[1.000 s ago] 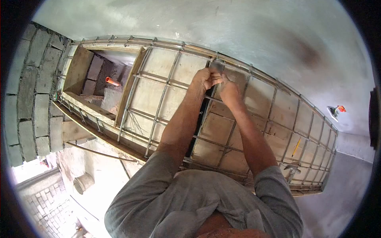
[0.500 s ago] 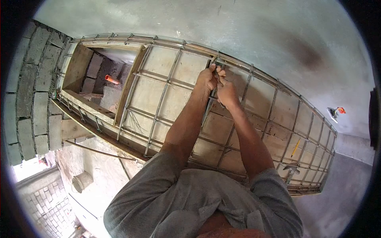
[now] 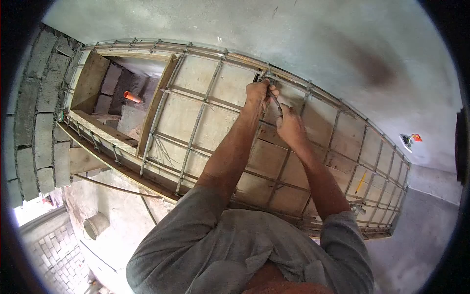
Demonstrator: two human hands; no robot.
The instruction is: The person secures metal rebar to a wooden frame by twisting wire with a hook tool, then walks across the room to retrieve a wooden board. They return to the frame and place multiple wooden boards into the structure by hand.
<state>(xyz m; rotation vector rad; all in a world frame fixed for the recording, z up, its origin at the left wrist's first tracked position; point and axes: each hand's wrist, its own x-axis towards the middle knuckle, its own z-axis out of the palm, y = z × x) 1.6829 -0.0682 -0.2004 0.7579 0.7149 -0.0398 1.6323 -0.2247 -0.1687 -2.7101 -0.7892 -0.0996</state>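
My left hand is closed at a bar crossing of the rebar grid, close to the wall. Its fingertips are pinched, and what they hold is too small to make out. Just to the right, my right hand grips a slim dark metal tool, which slants up toward the left fingertips. Under the bars lie pale plywood panels. A bundle of thin tie wires rests on the boards at left.
A wooden box frame surrounds an opening with an orange pipe inside. A yellow pencil and a hammer lie on the right side. The grey wall borders the far edge; a bucket stands below left.
My right hand has drawn down and right, away from the left fingertips, and the slim tool now shows between the hands. My left hand stays at the crossing. The view has shifted slightly.
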